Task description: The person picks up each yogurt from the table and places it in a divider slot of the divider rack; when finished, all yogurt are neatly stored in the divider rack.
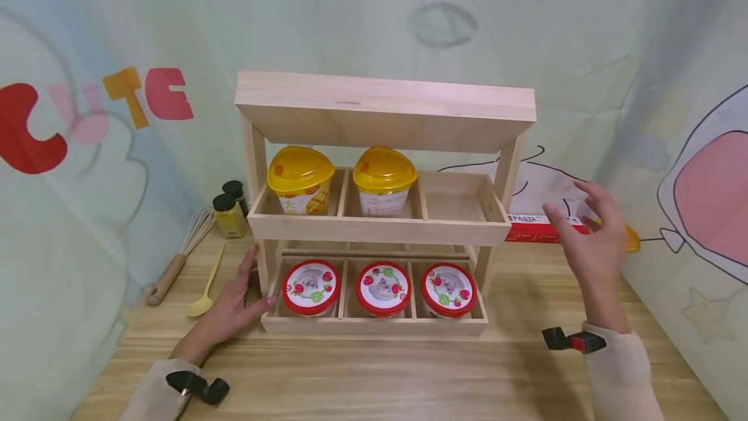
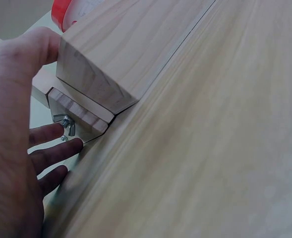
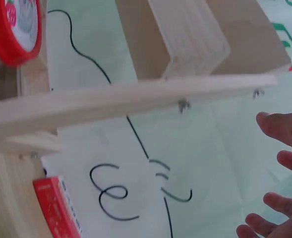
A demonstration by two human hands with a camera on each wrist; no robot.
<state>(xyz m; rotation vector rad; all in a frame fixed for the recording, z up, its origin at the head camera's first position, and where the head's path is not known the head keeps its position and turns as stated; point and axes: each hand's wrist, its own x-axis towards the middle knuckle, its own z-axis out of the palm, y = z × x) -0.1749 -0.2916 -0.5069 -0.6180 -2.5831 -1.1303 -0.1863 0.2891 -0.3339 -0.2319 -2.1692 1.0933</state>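
Note:
A two-tier wooden shelf stands on the table. Two cups with yellow lids sit in the left and middle upper compartments; the right one is bare wood. Below, three tubs with red-rimmed, strawberry-patterned lids fill the lower tray. My left hand rests at that tray's left end, thumb at its corner, other fingers extended beside the post near a wing nut. Raised to the right of the shelf, my right hand has spread fingers and nothing between them.
Left of the shelf lie a whisk and a yellow spoon, near two black-capped jars. A red pasta box is behind the shelf's right side. Something yellow is partly hidden behind my right hand. Printed curtains surround the table.

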